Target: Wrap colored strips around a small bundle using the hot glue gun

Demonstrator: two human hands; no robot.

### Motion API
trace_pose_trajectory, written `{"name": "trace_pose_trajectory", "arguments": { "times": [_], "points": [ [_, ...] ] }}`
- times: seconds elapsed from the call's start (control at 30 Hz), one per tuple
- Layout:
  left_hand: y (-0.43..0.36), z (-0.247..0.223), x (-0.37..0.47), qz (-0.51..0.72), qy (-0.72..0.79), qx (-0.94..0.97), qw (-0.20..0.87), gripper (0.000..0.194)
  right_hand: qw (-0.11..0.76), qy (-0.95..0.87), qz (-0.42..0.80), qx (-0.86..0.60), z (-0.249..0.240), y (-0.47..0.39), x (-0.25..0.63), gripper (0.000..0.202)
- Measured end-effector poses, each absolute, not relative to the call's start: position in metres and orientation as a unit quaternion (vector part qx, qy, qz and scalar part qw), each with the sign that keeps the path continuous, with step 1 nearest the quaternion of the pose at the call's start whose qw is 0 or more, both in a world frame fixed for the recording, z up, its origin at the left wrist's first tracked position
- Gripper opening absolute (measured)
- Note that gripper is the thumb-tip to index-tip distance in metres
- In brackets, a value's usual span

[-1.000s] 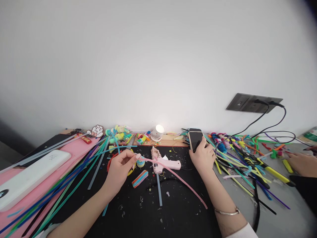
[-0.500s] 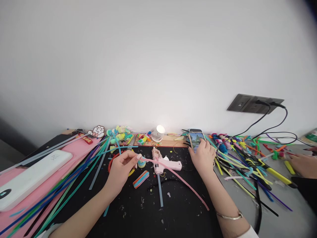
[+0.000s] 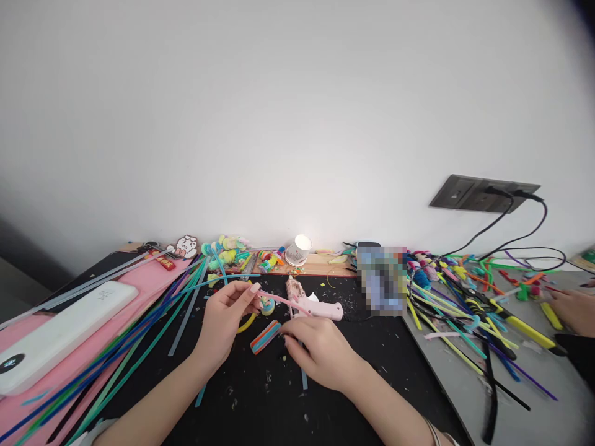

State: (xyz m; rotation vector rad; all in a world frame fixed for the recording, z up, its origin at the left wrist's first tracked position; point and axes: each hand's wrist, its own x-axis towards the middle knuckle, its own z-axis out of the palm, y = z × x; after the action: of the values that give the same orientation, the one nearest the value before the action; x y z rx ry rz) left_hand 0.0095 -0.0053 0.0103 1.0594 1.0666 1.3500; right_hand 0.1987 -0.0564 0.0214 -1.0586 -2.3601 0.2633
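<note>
My left hand (image 3: 225, 316) is closed, pinching one end of a pink pipe cleaner (image 3: 281, 299) between thumb and fingers. From there the pipe cleaner runs right and passes behind my right hand (image 3: 320, 350). That hand's fingers are curled in, and whatever lies inside them is hidden. Its fingertips come close to a small striped bundle of pipe cleaner pieces (image 3: 265, 337). Just beyond it, a pink hot glue gun (image 3: 320, 308) lies on the black mat (image 3: 251, 409), with a glue stick (image 3: 304, 379) pointing toward me. Behind my left fingertips sits a small round pale-coloured piece (image 3: 267, 305).
A lit white cup (image 3: 298, 251) stands by the wall. Right of the glue gun, a pixelated patch covers the phone (image 3: 369, 245). Pipe cleaners (image 3: 139, 337) and a white device (image 3: 69, 334) lie left; yellow-black pliers (image 3: 525, 331) right. Another person's hand (image 3: 574, 313) is at far right.
My right hand has left the phone and come left and nearer, beside the pink pipe cleaner. The pipe cleaner's far end is now out of sight. My left hand has barely moved.
</note>
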Motion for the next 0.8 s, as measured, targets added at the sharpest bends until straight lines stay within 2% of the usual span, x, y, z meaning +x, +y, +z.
{"name": "trace_pose_trajectory", "arguments": {
  "times": [0.2, 0.3, 0.4, 0.47, 0.53, 0.63, 0.8],
  "points": [
    [-0.006, 0.013, 0.010, 0.561, 0.429, 0.456, 0.541, 0.025, 0.431, -0.736, 0.253, -0.456, 0.012, -0.047, 0.202, 0.051],
    [-0.009, 0.014, 0.011, 0.516, 0.406, 0.501, 0.564, 0.025, 0.522, -0.593, 0.437, -0.429, 0.005, -0.041, 0.201, 0.048],
    [-0.010, 0.014, 0.013, 0.453, 0.390, 0.554, 0.580, 0.023, 0.555, -0.475, 0.568, -0.380, 0.003, -0.036, 0.201, 0.028],
    [-0.010, 0.012, 0.014, 0.431, 0.383, 0.567, 0.588, 0.018, 0.565, -0.439, 0.595, -0.365, 0.005, -0.035, 0.202, 0.019],
    [-0.009, 0.009, 0.014, 0.435, 0.384, 0.562, 0.589, 0.014, 0.584, -0.418, 0.595, -0.361, 0.007, -0.034, 0.202, 0.024],
    [-0.006, 0.006, 0.012, 0.461, 0.418, 0.540, 0.567, 0.020, 0.608, -0.401, 0.581, -0.364, 0.009, -0.033, 0.203, 0.025],
    [-0.005, 0.010, 0.011, 0.475, 0.448, 0.533, 0.538, 0.016, 0.615, -0.403, 0.565, -0.375, 0.008, -0.032, 0.205, 0.025]
  ]
}}
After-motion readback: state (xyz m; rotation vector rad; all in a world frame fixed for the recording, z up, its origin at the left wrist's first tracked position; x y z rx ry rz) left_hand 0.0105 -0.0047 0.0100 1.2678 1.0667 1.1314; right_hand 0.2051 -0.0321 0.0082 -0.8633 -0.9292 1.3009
